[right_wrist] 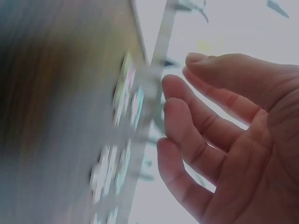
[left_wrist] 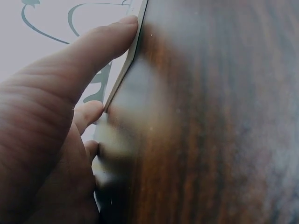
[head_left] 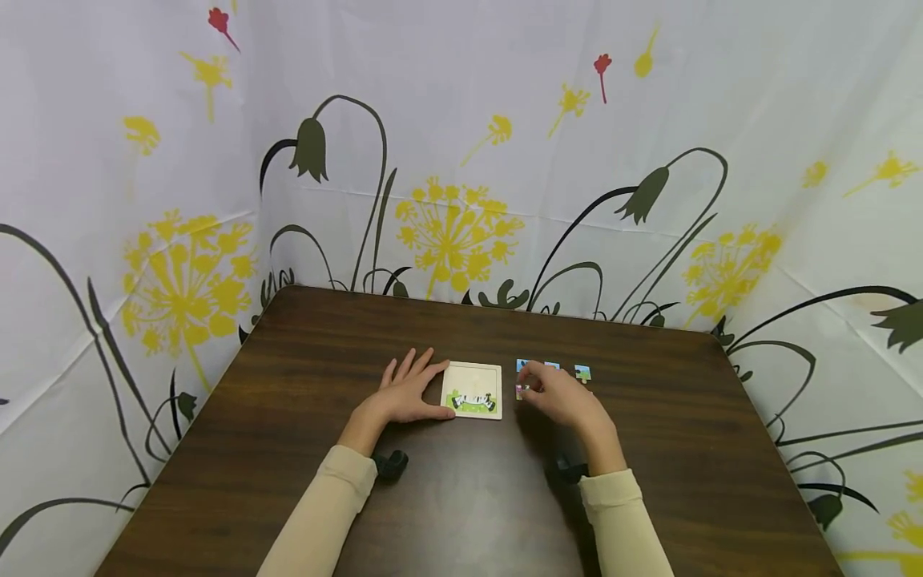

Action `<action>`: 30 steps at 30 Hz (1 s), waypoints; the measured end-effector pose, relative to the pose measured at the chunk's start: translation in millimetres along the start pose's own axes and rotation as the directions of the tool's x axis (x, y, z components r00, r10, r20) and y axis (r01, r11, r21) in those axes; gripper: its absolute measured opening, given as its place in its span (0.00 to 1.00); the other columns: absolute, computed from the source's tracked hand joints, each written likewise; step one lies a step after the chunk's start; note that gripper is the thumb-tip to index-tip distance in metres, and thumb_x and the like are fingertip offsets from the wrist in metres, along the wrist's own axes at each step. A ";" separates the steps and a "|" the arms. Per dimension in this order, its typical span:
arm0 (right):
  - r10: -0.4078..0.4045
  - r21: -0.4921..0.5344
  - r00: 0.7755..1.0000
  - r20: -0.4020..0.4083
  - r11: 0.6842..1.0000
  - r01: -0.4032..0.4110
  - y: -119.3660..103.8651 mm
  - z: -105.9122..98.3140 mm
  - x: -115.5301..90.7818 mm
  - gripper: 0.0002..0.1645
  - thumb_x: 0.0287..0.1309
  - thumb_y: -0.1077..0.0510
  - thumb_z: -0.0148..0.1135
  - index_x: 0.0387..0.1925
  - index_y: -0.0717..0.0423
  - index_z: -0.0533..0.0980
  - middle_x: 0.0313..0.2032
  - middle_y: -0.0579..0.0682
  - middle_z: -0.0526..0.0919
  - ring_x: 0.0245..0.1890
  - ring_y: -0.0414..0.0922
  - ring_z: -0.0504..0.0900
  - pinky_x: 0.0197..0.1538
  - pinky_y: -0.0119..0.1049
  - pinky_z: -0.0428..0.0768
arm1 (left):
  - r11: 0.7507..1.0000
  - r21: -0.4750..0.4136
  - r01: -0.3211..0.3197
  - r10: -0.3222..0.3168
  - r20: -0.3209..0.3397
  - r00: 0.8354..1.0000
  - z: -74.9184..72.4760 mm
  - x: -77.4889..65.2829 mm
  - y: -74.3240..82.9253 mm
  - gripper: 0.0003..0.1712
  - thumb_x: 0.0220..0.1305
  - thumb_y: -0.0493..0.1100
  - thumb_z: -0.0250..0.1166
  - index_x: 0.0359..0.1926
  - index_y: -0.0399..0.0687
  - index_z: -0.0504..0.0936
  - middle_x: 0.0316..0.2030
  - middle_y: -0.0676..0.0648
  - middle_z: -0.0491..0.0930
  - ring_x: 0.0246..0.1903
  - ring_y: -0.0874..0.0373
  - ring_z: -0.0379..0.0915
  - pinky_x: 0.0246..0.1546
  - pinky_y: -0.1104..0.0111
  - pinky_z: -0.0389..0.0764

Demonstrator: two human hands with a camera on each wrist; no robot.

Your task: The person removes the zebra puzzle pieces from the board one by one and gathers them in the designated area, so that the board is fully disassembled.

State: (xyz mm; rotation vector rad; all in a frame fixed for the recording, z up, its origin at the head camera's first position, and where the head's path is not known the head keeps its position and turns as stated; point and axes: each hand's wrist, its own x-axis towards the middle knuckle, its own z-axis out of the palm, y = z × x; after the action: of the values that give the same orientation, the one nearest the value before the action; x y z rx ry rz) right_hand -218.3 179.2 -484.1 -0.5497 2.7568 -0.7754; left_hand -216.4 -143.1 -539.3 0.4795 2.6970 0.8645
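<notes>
A square wooden puzzle tray (head_left: 472, 376) lies on the table, with a strip of green, black and white picture along its near side. My left hand (head_left: 407, 394) is at its left edge, fingers spread, thumb at the near corner and index finger at the far one; the left wrist view shows the thumb (left_wrist: 110, 39) against the edge. To the right of the tray, my right hand (head_left: 558, 394) hovers over several loose puzzle pieces, partly hiding them. Its thumb and fingers are loosely bent with nothing between them in the right wrist view, beside the blurred pieces (right_wrist: 124, 88).
A blue-and-green puzzle piece (head_left: 582, 373) lies to the right of the right hand. The dark wooden table (head_left: 461, 497) backs onto a white curtain (head_left: 461, 120) printed with flowers. Each wrist carries a small black camera (head_left: 392, 466).
</notes>
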 end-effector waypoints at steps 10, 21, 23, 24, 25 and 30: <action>-0.076 0.003 0.989 0.126 0.997 0.076 -53.3 42.8 40.6 0.18 0.72 0.56 0.69 0.59 0.52 0.82 0.41 0.49 0.87 0.33 0.42 0.82 0.41 0.42 0.83 | 1.000 0.015 -0.003 0.003 0.002 1.000 1.4 0.3 -3.4 0.61 0.61 0.72 0.74 0.87 0.59 0.58 0.88 0.41 0.41 0.87 0.35 0.25 0.82 0.34 0.27; -0.054 0.023 0.985 0.166 0.998 0.051 -69.3 58.2 54.2 0.17 0.68 0.61 0.71 0.56 0.55 0.82 0.39 0.51 0.89 0.34 0.42 0.83 0.43 0.42 0.83 | 1.000 0.003 -0.023 0.023 0.008 1.000 1.1 -0.7 -3.8 0.61 0.61 0.75 0.72 0.87 0.60 0.57 0.88 0.41 0.39 0.87 0.35 0.24 0.82 0.33 0.26; -0.049 0.014 0.986 0.161 0.999 0.048 -69.5 59.5 55.2 0.15 0.67 0.60 0.72 0.54 0.55 0.83 0.37 0.50 0.89 0.33 0.42 0.82 0.42 0.41 0.82 | 1.000 -0.007 -0.031 0.031 0.000 1.000 2.0 -0.1 -6.4 0.62 0.59 0.77 0.72 0.86 0.61 0.59 0.88 0.41 0.40 0.87 0.34 0.25 0.81 0.32 0.26; -0.049 0.012 0.986 0.161 0.999 0.047 -69.3 60.3 55.5 0.14 0.67 0.60 0.72 0.53 0.55 0.83 0.37 0.49 0.88 0.32 0.42 0.82 0.41 0.40 0.82 | 0.999 -0.011 -0.035 0.035 -0.001 0.999 2.4 -0.2 -7.1 0.62 0.59 0.78 0.71 0.86 0.61 0.59 0.88 0.41 0.40 0.87 0.34 0.25 0.81 0.32 0.26; -0.050 0.012 0.986 0.160 0.999 0.049 -68.9 60.8 55.8 0.14 0.67 0.59 0.72 0.52 0.55 0.83 0.37 0.49 0.88 0.32 0.42 0.81 0.40 0.39 0.81 | 0.999 -0.015 -0.036 0.036 -0.001 0.999 2.1 -0.3 -7.0 0.62 0.59 0.79 0.71 0.86 0.61 0.59 0.88 0.41 0.40 0.87 0.34 0.25 0.80 0.31 0.26; -0.066 0.021 0.985 0.158 0.998 0.063 -66.0 63.7 56.8 0.14 0.68 0.58 0.72 0.52 0.55 0.80 0.34 0.47 0.84 0.30 0.42 0.78 0.37 0.36 0.77 | 1.000 0.003 -0.022 0.022 0.001 1.000 3.4 1.3 -7.0 0.62 0.60 0.77 0.72 0.87 0.62 0.57 0.89 0.42 0.39 0.87 0.36 0.23 0.81 0.34 0.24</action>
State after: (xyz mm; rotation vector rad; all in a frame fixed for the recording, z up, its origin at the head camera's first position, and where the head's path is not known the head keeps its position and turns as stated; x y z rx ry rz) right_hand -230.6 74.8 -508.1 -0.6703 2.5971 -0.7328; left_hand -218.1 -146.2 -546.4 0.5103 2.6970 0.8664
